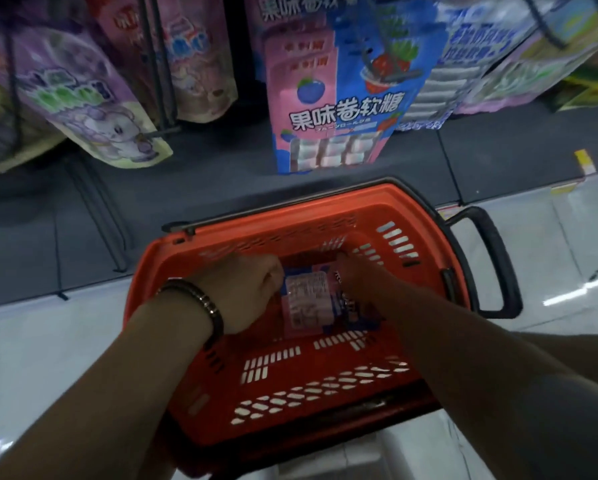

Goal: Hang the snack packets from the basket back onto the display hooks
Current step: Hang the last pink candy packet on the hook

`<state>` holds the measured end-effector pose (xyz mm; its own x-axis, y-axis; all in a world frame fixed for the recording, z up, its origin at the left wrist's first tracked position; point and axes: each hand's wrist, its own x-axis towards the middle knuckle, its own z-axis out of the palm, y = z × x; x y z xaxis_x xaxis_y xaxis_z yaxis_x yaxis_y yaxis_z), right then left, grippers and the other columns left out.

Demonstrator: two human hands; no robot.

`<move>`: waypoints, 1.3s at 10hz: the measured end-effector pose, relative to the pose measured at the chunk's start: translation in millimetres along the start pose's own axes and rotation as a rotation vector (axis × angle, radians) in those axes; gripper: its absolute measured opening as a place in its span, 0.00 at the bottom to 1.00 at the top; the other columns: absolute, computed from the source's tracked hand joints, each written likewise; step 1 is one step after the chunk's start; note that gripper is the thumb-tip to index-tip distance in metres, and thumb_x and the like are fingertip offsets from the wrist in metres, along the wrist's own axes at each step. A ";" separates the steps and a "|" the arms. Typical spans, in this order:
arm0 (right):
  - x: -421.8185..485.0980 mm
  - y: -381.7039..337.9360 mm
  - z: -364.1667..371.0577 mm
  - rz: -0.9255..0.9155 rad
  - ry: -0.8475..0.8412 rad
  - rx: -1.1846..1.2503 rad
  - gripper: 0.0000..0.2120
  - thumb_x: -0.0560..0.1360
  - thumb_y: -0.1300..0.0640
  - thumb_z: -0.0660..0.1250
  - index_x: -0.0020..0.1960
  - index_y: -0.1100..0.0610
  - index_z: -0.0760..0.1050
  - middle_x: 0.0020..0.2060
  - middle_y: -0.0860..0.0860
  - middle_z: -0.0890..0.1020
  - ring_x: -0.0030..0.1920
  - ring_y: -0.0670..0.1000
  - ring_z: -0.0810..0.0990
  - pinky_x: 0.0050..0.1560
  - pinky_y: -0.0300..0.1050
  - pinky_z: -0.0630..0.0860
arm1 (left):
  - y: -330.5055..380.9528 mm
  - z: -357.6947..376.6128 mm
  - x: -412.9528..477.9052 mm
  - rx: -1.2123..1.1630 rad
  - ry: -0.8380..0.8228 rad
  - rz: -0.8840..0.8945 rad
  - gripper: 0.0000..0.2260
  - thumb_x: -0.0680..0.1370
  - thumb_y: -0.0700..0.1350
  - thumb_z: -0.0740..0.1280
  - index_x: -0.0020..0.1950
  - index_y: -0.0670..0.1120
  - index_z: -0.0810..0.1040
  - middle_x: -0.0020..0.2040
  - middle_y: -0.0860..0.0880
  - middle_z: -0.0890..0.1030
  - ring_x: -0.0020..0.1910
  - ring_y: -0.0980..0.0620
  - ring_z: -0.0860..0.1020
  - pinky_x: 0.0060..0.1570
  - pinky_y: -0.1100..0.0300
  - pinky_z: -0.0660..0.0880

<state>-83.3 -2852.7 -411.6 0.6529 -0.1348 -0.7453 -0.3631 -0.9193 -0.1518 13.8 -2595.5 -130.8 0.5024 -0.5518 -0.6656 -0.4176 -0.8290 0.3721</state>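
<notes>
An orange plastic basket stands on the floor below the display. A pink and blue snack packet lies on its bottom, back label up. Both my hands are down inside the basket. My left hand, with a dark bracelet on the wrist, is curled at the packet's left edge. At the packet's right side my right hand has its fingers curled on the top edge. Matching pink and blue packets hang on a display hook right above the basket.
Purple and pink snack bags hang at the upper left, and white-blue bags at the upper right. A dark base shelf runs under the display. The basket's black handle sticks out to the right over pale floor tiles.
</notes>
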 end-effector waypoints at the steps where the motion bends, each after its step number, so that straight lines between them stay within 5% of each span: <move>1: -2.5 -6.1 -6.8 -0.035 0.000 -0.023 0.18 0.85 0.44 0.56 0.67 0.51 0.75 0.61 0.56 0.82 0.59 0.57 0.83 0.64 0.62 0.80 | 2.7 -4.6 -0.3 0.066 -0.044 -0.018 0.12 0.87 0.54 0.60 0.65 0.54 0.79 0.62 0.51 0.82 0.60 0.48 0.80 0.60 0.54 0.76; 2: -25.2 -30.6 -40.3 -0.062 0.002 -0.138 0.24 0.83 0.50 0.65 0.76 0.58 0.70 0.72 0.60 0.74 0.70 0.64 0.76 0.70 0.61 0.75 | 4.4 -6.3 1.4 0.075 -0.092 -0.022 0.12 0.87 0.53 0.59 0.66 0.55 0.78 0.63 0.52 0.82 0.60 0.48 0.80 0.62 0.53 0.76; 4: -62.7 -60.4 -72.9 -0.041 -0.026 -0.237 0.12 0.80 0.56 0.69 0.62 0.59 0.81 0.60 0.59 0.84 0.61 0.61 0.84 0.63 0.57 0.82 | 3.8 -9.3 3.2 0.023 -0.076 -0.043 0.13 0.87 0.51 0.60 0.69 0.53 0.78 0.67 0.49 0.81 0.65 0.47 0.79 0.60 0.58 0.72; 5: -84.0 -66.1 -81.7 -0.114 -0.023 -0.255 0.11 0.80 0.51 0.70 0.60 0.54 0.83 0.56 0.55 0.86 0.58 0.59 0.85 0.61 0.57 0.82 | 3.8 -2.2 0.5 0.025 -0.056 -0.056 0.14 0.86 0.52 0.64 0.69 0.50 0.79 0.67 0.47 0.82 0.66 0.45 0.79 0.59 0.59 0.72; 6: -117.6 -82.4 -119.1 -0.131 -0.048 -0.257 0.15 0.80 0.45 0.69 0.63 0.48 0.84 0.60 0.53 0.85 0.63 0.59 0.83 0.64 0.55 0.80 | 8.4 8.2 -6.1 0.033 0.009 -0.047 0.15 0.83 0.53 0.69 0.69 0.50 0.79 0.67 0.46 0.82 0.66 0.44 0.79 0.61 0.57 0.73; 8: -209.3 -107.0 -201.0 -0.257 0.103 -0.394 0.14 0.79 0.55 0.71 0.64 0.48 0.84 0.63 0.55 0.84 0.65 0.60 0.82 0.63 0.50 0.78 | 29.8 18.1 -36.2 -0.061 0.196 -0.012 0.25 0.76 0.57 0.76 0.71 0.53 0.77 0.69 0.49 0.82 0.67 0.47 0.80 0.66 0.53 0.76; 10: -307.1 -126.9 -260.7 -0.371 0.244 -0.429 0.07 0.77 0.53 0.74 0.55 0.49 0.84 0.47 0.52 0.82 0.55 0.59 0.83 0.51 0.47 0.80 | 65.2 15.7 -78.9 -0.244 0.415 0.053 0.17 0.78 0.53 0.75 0.65 0.49 0.82 0.59 0.48 0.87 0.60 0.45 0.83 0.58 0.52 0.77; 11: -344.4 -125.8 -269.8 -0.449 0.325 -0.377 0.12 0.79 0.52 0.73 0.62 0.48 0.83 0.55 0.52 0.82 0.60 0.57 0.81 0.52 0.46 0.75 | 83.4 21.1 -103.5 -0.328 0.542 0.070 0.16 0.80 0.50 0.72 0.67 0.53 0.82 0.60 0.50 0.87 0.60 0.47 0.83 0.58 0.53 0.76; 12: -377.1 -109.1 -270.9 -0.590 0.463 0.150 0.20 0.78 0.52 0.76 0.68 0.46 0.79 0.63 0.50 0.76 0.60 0.51 0.80 0.62 0.43 0.76 | 93.5 28.4 -128.4 -0.541 0.656 0.056 0.17 0.79 0.50 0.73 0.69 0.55 0.83 0.61 0.56 0.86 0.59 0.54 0.83 0.62 0.54 0.78; 13: -402.4 -81.0 -257.1 -0.574 0.780 0.749 0.18 0.78 0.59 0.76 0.63 0.45 0.78 0.62 0.49 0.77 0.47 0.49 0.85 0.50 0.35 0.81 | 96.6 34.6 -146.5 -0.828 0.731 0.042 0.10 0.77 0.53 0.76 0.57 0.54 0.87 0.51 0.57 0.89 0.51 0.55 0.86 0.56 0.50 0.82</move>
<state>-145.7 -2819.1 67.6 0.9740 -0.2021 0.1019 -0.0166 -0.5129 -0.8583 -126.3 -2591.6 -19.7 0.9402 -0.2751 -0.2010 0.0541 -0.4620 0.8852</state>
